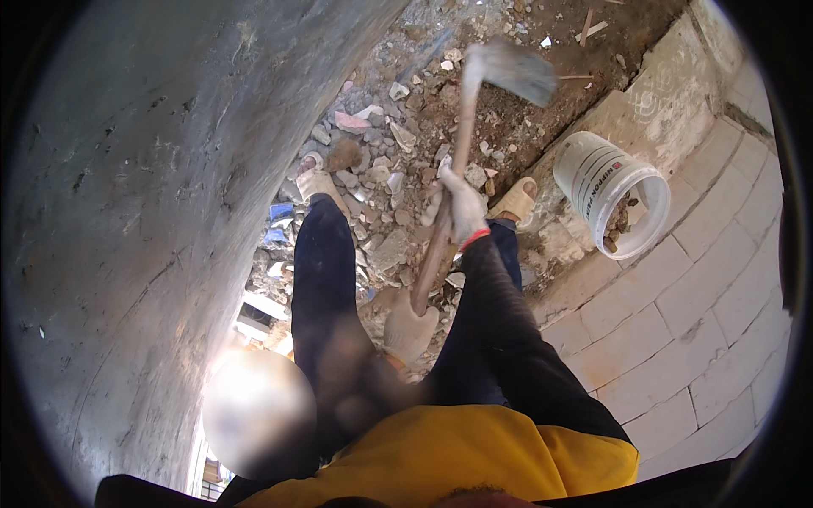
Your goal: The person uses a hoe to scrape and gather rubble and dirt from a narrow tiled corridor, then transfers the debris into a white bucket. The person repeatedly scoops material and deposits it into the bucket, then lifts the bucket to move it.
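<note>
While both gloved hands clamp the hoe handle (440,229), right hand (464,207) high, left hand (408,330) at the end, blade (517,72) is over rubble (381,178) (feet close by). Glancing off could hit the sandalled foot (515,201) or the white bucket (610,190).

One hoe (508,72), one white bucket (605,190), two gloved hands (461,207), two sandalled feet (515,201), rubble pieces (381,182) uncountable.

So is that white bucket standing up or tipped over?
Tipped. The white bucket leans on its side with its open mouth facing the pale paving blocks, and a few bits of rubble lie inside, near the rim.
</note>
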Action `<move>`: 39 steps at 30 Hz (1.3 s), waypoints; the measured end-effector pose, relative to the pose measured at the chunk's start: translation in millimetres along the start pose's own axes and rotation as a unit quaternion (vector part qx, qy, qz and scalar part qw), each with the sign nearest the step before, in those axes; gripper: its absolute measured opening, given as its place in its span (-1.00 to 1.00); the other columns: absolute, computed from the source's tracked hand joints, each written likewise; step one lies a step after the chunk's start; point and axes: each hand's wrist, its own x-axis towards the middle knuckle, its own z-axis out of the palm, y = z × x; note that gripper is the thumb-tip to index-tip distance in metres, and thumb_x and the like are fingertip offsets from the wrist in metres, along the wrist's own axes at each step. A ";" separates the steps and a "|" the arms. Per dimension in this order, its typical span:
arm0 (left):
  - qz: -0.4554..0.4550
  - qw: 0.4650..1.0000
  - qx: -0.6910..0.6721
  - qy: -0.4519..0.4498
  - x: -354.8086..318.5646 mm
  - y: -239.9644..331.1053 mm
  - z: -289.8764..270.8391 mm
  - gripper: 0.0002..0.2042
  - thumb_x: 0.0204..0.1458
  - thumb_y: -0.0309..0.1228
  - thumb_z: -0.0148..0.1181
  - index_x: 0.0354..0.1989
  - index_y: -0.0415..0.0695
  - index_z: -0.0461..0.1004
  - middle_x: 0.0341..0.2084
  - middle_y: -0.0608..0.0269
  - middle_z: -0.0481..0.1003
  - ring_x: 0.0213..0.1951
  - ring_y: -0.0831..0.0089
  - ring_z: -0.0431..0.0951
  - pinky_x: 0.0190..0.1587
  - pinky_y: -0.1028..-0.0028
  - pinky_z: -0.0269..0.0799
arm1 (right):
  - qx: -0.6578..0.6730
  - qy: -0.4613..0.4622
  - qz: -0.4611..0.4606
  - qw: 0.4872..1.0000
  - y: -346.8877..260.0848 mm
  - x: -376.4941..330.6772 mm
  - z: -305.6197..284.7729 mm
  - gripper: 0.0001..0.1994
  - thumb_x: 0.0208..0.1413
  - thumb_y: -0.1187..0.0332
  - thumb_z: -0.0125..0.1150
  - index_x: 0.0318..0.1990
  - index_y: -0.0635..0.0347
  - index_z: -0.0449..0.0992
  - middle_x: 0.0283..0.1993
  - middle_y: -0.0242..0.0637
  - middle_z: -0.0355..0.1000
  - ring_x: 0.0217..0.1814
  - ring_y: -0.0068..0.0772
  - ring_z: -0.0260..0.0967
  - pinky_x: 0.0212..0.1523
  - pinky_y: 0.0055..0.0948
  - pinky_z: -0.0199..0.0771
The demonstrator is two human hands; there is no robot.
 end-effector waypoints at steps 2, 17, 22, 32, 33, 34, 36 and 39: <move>-0.007 0.999 0.041 -0.003 14.7 5.5 9.7 -0.52 0.12 -0.23 0.36 0.08 -0.33 0.48 -0.38 -0.19 0.64 -0.36 -0.25 0.68 -0.20 -0.03 0.61 | 0.006 0.016 -0.118 0.993 -51.1 -7.5 -0.9 -0.64 0.51 0.06 0.17 0.00 0.23 0.36 -0.39 -0.31 0.45 -0.48 -0.25 0.57 -0.36 -0.14 0.84; -0.010 0.987 -0.009 -0.161 234.1 46.5 3.1 -0.48 0.14 -0.04 0.36 -0.10 -0.38 0.57 -0.37 -0.26 0.65 -0.24 -0.14 0.76 -0.15 0.07 0.60 | -0.061 0.034 -0.205 0.976 -120.4 182.8 21.7 -0.70 0.39 0.23 0.28 -0.10 0.35 0.46 -0.47 -0.35 0.39 -0.51 -0.33 0.57 -0.39 -0.32 0.81; -0.132 0.970 -0.172 -0.109 130.6 -35.7 -3.1 -0.53 0.13 -0.16 0.43 -0.09 -0.41 0.58 -0.41 0.15 0.60 -0.37 0.42 0.57 -0.24 0.27 0.53 | -0.266 0.038 -0.252 0.930 20.2 186.4 52.6 -0.59 0.24 0.11 0.39 -0.19 0.43 0.66 -0.40 -0.06 0.62 -0.35 -0.17 0.65 -0.33 -0.15 0.58; -0.215 0.966 0.003 -0.141 -17.1 -56.9 -11.0 -0.44 0.12 -0.03 0.44 0.10 -0.28 0.60 -0.18 -0.22 0.71 -0.06 -0.15 0.75 0.02 0.02 0.59 | -0.140 0.071 -0.076 0.985 75.7 18.6 42.5 -0.71 0.25 0.19 0.39 -0.14 0.25 0.54 -0.42 -0.30 0.49 -0.53 -0.31 0.51 -0.47 -0.18 0.56; -0.161 0.978 0.010 -0.128 -1.1 -51.1 -7.1 -0.48 0.14 -0.05 0.42 0.05 -0.29 0.62 -0.27 -0.26 0.69 -0.13 -0.25 0.74 -0.08 0.01 0.61 | -0.109 0.068 -0.051 0.990 51.8 21.9 37.0 -0.74 0.26 0.21 0.40 -0.18 0.22 0.53 -0.43 -0.34 0.46 -0.57 -0.35 0.48 -0.54 -0.21 0.54; -0.089 0.989 0.012 -0.118 26.1 -40.9 -4.1 -0.50 0.16 -0.08 0.39 0.03 -0.31 0.62 -0.33 -0.27 0.68 -0.20 -0.28 0.72 -0.13 -0.03 0.60 | -0.082 0.060 -0.083 0.991 21.8 33.0 31.8 -0.75 0.29 0.21 0.39 -0.27 0.18 0.50 -0.46 -0.33 0.44 -0.64 -0.40 0.43 -0.67 -0.29 0.50; 0.005 0.995 0.011 -0.094 93.9 -3.9 -0.1 -0.54 0.19 -0.10 0.34 -0.04 -0.33 0.61 -0.43 -0.28 0.64 -0.30 -0.34 0.69 -0.23 -0.10 0.59 | -0.053 0.009 -0.180 0.982 -44.2 62.1 22.9 -0.66 0.34 0.13 0.34 -0.01 0.19 0.43 -0.42 -0.33 0.41 -0.58 -0.34 0.47 -0.55 -0.28 0.62; 0.112 0.991 0.056 -0.056 207.7 78.2 -2.7 -0.63 0.25 -0.13 0.25 -0.13 -0.28 0.55 -0.33 -0.35 0.65 -0.22 -0.30 0.71 -0.13 -0.14 0.62 | 0.061 -0.044 -0.237 0.969 -136.4 100.0 18.8 -0.76 0.40 0.30 0.29 0.01 0.16 0.36 -0.41 -0.32 0.42 -0.49 -0.32 0.53 -0.25 -0.17 0.89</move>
